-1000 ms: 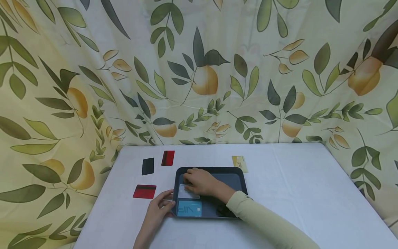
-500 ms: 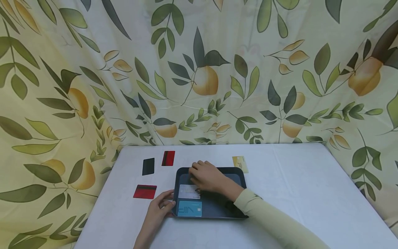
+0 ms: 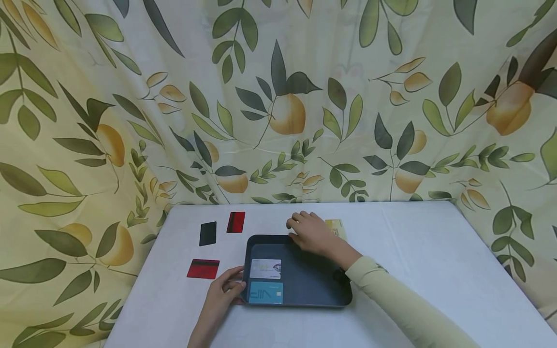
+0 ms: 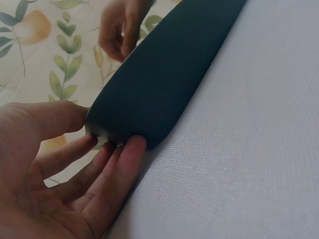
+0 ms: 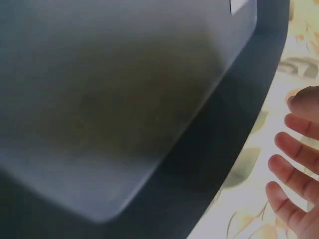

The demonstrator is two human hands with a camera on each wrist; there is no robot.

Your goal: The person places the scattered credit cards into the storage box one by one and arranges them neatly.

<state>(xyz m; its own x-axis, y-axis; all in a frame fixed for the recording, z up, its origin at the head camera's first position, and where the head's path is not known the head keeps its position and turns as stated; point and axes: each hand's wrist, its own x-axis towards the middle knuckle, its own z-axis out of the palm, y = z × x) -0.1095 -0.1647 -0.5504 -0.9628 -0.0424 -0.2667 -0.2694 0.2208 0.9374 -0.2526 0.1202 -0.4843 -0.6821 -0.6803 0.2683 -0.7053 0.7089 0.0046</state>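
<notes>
In the head view a dark tray (image 3: 304, 285) stands on the white table. My left hand (image 3: 221, 291) holds its left wall near the front corner; the left wrist view shows the digits of that hand (image 4: 65, 174) against the tray's outside. My right hand (image 3: 314, 234) hovers at the back rim, near a yellow card (image 3: 336, 224) that it partly covers. The right wrist view shows the fingers of this hand (image 5: 299, 159) loosely spread, with nothing between them. Inside the tray lie a white card (image 3: 266, 268) and, in front of it, a blue card (image 3: 266, 293) with large letters.
Left of the tray, one red card with a dark stripe (image 3: 203, 268) lies on the tablecloth (image 3: 413, 251). Farther back are a black card (image 3: 208, 233) and another red card (image 3: 236, 222). A curtain with fruit and leaves (image 3: 287, 116) hangs behind the table.
My right hand has left the white card in the tray and moved right and back, over the rear rim towards the yellow card. The left hand stays at the tray's left side.
</notes>
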